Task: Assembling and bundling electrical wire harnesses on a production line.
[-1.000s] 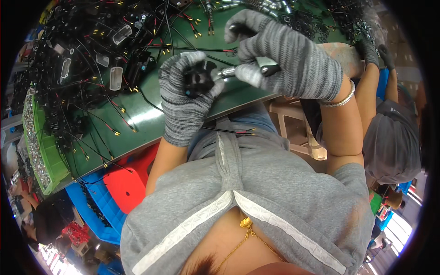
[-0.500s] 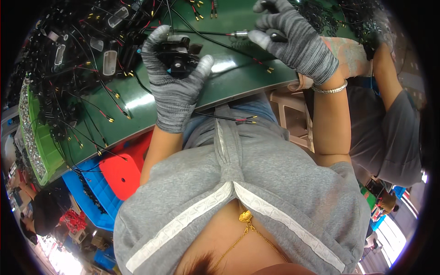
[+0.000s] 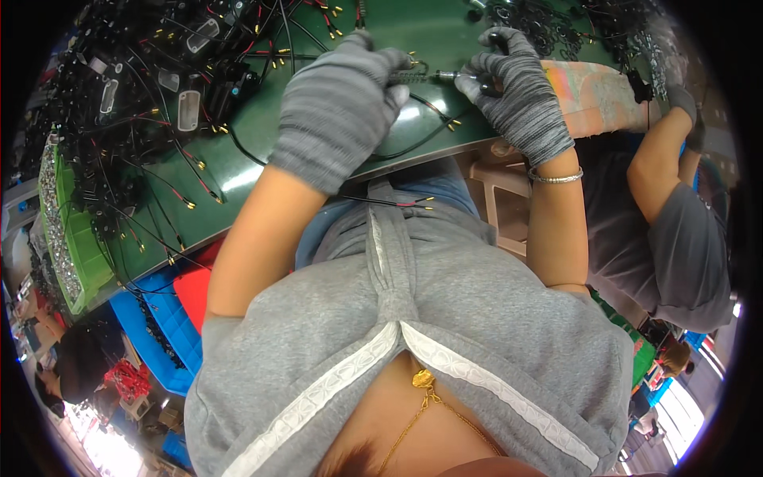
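Observation:
Both hands wear grey knitted gloves with paler fingertips. My left hand [image 3: 338, 111] is over the table edge, back upward, fingers curled down and hiding whatever lies under them. A thin coil spring [image 3: 410, 78] on the table reaches toward the gap between its thumb and forefinger; contact cannot be made out. In my right hand [image 3: 517, 99] is a slim black-handled tool with a metal end [image 3: 447, 75], which points left at the spring. A black cable with red-and-gold connector ends [image 3: 415, 204] hangs over my lap from beneath my left wrist.
Black parts and cables [image 3: 159, 103] pile up on the left of the green table [image 3: 409, 24]. A green bin [image 3: 83, 262] of small metal pieces stands at the left edge, blue bins [image 3: 155, 338] below. A patterned cloth pad [image 3: 592, 95] lies right, beside a co-worker's arm [image 3: 656, 167].
My left hand has turned from palm-up, holding a black bracket-like part, to back-up and moved right toward the spring. That part is now out of sight. My right hand has lowered slightly with the tool.

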The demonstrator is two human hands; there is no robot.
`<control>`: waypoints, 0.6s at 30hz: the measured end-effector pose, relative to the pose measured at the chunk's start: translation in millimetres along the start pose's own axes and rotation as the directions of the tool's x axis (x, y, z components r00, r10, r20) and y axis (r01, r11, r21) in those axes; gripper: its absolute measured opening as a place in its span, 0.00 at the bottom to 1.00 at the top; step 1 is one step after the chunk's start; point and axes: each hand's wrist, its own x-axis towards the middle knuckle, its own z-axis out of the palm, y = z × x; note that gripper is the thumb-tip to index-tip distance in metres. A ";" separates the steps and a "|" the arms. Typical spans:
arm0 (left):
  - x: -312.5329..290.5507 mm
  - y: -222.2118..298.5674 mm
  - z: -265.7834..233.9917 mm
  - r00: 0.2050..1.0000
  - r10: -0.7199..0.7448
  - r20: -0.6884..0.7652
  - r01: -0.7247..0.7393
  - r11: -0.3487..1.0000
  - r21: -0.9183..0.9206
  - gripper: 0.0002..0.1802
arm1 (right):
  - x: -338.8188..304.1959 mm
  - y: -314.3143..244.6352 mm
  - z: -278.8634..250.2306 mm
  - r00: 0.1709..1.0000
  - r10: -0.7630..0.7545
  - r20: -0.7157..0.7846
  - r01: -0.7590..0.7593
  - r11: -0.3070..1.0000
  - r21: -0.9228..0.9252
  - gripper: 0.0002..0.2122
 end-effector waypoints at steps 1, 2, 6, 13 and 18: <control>8.3 7.0 -1.0 0.995 -0.015 0.099 0.000 0.988 0.152 0.15 | 0.6 -2.5 -1.6 1.000 -0.003 -0.007 0.003 1.000 0.006 0.11; 16.5 15.2 -2.8 0.980 -0.045 0.192 -0.015 0.954 0.299 0.15 | 1.4 -6.8 -2.3 1.000 -0.019 -0.014 0.019 0.999 -0.030 0.11; 32.4 29.9 -4.1 0.902 -0.189 0.387 0.003 0.901 0.434 0.13 | 1.6 -8.1 -0.7 0.999 -0.049 0.007 0.049 0.999 0.023 0.11; 40.5 33.1 -0.9 0.883 -0.195 0.426 -0.037 0.878 0.478 0.15 | 4.0 1.4 1.0 0.993 -0.118 -0.029 0.119 0.993 0.024 0.12; 46.1 36.2 -6.7 0.847 -0.231 0.478 -0.012 0.892 0.452 0.16 | 0.7 -2.5 -5.8 0.998 -0.012 0.068 0.008 0.998 0.063 0.12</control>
